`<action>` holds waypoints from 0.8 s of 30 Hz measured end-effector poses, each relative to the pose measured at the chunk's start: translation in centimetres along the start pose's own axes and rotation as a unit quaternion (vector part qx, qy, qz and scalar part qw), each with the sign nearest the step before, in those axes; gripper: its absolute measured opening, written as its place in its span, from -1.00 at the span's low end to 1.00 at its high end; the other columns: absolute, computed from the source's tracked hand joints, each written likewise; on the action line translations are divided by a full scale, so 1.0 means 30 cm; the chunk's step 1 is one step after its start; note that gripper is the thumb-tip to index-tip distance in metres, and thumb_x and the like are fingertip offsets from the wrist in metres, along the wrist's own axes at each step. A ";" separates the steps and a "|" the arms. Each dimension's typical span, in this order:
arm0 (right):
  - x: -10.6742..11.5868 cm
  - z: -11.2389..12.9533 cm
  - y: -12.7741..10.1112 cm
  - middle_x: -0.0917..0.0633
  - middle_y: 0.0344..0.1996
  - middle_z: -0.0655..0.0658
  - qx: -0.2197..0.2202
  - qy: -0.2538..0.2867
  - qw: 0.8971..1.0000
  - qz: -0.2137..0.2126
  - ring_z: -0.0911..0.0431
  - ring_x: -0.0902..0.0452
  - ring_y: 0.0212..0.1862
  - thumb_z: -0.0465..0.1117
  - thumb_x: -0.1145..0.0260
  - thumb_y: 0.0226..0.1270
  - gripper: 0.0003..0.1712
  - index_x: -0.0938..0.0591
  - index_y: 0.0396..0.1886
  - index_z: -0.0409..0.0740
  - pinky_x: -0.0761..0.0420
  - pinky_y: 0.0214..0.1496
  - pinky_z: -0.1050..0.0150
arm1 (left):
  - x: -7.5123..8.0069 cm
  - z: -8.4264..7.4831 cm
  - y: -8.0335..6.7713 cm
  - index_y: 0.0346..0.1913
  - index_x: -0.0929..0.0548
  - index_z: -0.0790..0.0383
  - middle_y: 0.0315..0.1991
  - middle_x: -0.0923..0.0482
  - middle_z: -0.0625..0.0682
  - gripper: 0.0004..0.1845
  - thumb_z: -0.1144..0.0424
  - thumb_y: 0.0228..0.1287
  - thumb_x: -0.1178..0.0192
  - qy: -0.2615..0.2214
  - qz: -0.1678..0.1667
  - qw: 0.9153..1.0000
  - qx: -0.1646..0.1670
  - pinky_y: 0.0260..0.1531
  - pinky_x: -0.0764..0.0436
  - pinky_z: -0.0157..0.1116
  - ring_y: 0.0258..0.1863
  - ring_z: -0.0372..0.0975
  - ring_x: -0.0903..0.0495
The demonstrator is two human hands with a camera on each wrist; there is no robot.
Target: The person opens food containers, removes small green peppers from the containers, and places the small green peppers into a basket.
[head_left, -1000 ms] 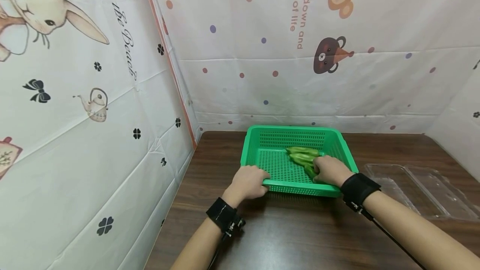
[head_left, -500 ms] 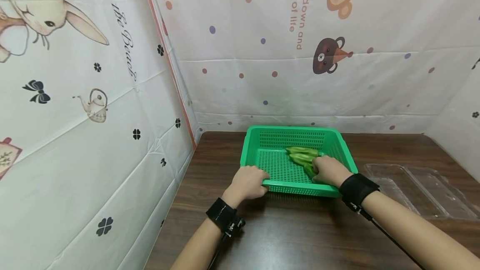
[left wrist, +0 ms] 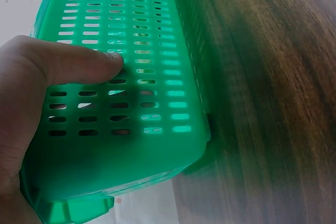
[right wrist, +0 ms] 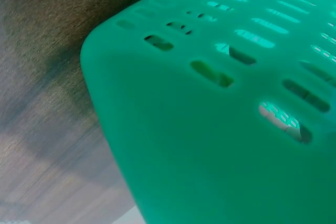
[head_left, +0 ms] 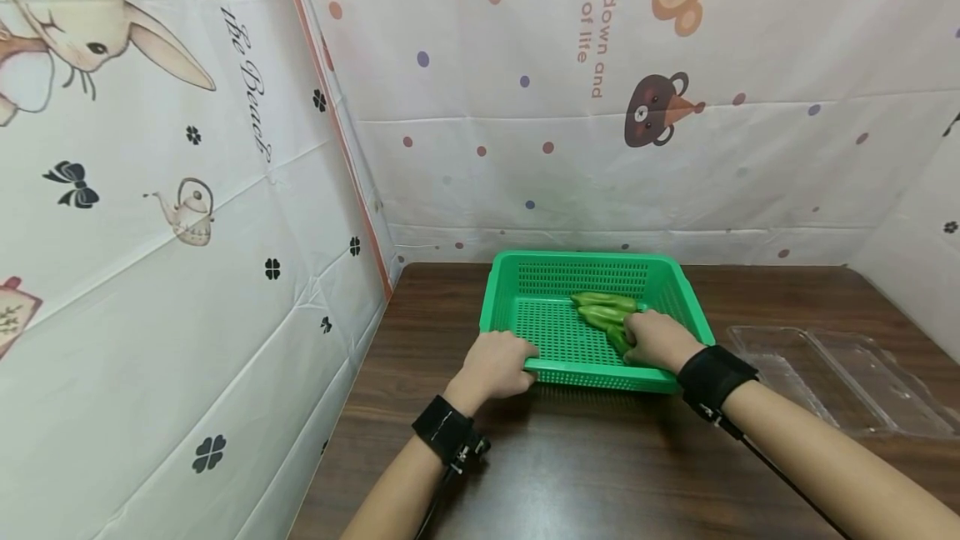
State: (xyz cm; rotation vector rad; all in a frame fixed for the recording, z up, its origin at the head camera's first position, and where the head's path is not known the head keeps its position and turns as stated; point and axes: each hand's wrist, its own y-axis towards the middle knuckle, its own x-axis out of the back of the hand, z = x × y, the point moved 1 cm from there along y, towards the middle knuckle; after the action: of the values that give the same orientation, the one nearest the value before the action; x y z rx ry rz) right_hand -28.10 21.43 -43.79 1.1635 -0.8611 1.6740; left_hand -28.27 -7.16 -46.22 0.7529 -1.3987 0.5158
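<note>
A green perforated plastic basket (head_left: 517,269) sits on the wooden table, with several long green peppers (head_left: 606,302) lying in its right half. My left hand (head_left: 495,363) grips the front rim near the left corner. In the left wrist view its thumb (left wrist: 84,65) lies flat against the outside of the slotted wall. Over the front right corner reaches my right hand (head_left: 662,340), its curled fingers holding a green pepper (head_left: 619,340) low inside the basket. The basket's outer wall (right wrist: 173,145) fills most of the right wrist view and hides the right fingers there.
Clear plastic trays or lids (head_left: 840,382) lie on the table to the right of the basket. The dark wooden table (head_left: 570,465) extends in front. A printed white sheet (head_left: 450,173) hangs behind and along the sides. Black bands with cables wrap both wrists.
</note>
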 end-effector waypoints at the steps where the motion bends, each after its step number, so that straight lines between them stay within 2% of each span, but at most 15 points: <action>1: -0.001 -0.001 0.001 0.04 -0.57 0.07 0.000 -0.001 1.000 0.001 0.17 0.14 -0.50 -0.29 -0.55 0.15 -0.31 -0.09 -0.54 0.02 -0.06 -0.38 0.20 | 0.002 -0.002 -0.002 -0.28 -0.76 -0.16 -0.67 -0.40 -0.22 -0.96 0.05 0.23 -0.34 0.000 0.000 1.000 0.000 -0.67 -0.23 -0.39 -0.64 -0.36 -0.26; 7: -0.005 -0.010 0.006 0.03 -0.57 0.07 -0.001 -0.008 1.000 -0.004 0.17 0.12 -0.51 -0.29 -0.55 0.14 -0.31 -0.10 -0.55 0.03 -0.06 -0.38 0.21 | 0.015 -0.014 -0.007 -0.25 -0.77 -0.18 -0.67 -0.44 -0.22 -0.94 0.05 0.23 -0.34 0.001 -0.002 1.000 -0.001 -0.66 -0.25 -0.40 -0.65 -0.37 -0.31; 14: -0.009 -0.009 0.001 -0.02 -0.58 0.06 -0.003 -0.001 1.000 0.003 0.17 0.07 -0.51 -0.28 -0.55 0.15 -0.37 -0.16 -0.54 0.00 -0.08 -0.38 0.20 | 0.012 -0.015 -0.009 -0.16 -0.79 -0.20 -0.59 -0.55 -0.23 -0.87 0.02 0.26 -0.34 0.006 0.009 1.000 0.003 -0.65 -0.29 -0.40 -0.64 -0.37 -0.38; 21: -0.002 -0.006 -0.003 -0.05 -0.58 0.06 -0.001 -0.007 1.000 -0.004 0.17 0.05 -0.50 -0.26 -0.56 0.14 -0.39 -0.19 -0.54 -0.01 -0.09 -0.38 0.20 | 0.008 -0.014 -0.009 -0.13 -0.79 -0.19 -0.62 -0.50 -0.23 -0.85 0.01 0.27 -0.34 0.008 0.007 1.000 0.001 -0.68 -0.25 -0.40 -0.66 -0.37 -0.33; 24: 0.003 -0.008 -0.006 -0.11 -0.61 0.05 -0.002 -0.006 1.000 -0.006 0.17 -0.01 -0.52 -0.24 -0.57 0.13 -0.44 -0.25 -0.57 -0.03 -0.13 -0.40 0.21 | 0.011 -0.013 -0.006 -0.14 -0.79 -0.19 -0.64 -0.48 -0.22 -0.86 0.01 0.27 -0.34 0.010 0.005 1.000 -0.001 -0.69 -0.24 -0.40 -0.66 -0.36 -0.31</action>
State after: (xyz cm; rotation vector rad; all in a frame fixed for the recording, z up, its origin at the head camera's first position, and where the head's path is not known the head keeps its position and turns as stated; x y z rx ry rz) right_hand -28.04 21.74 -43.77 1.1738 -0.8632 1.6561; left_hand -27.85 -7.03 -45.91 0.7374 -1.3847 0.5293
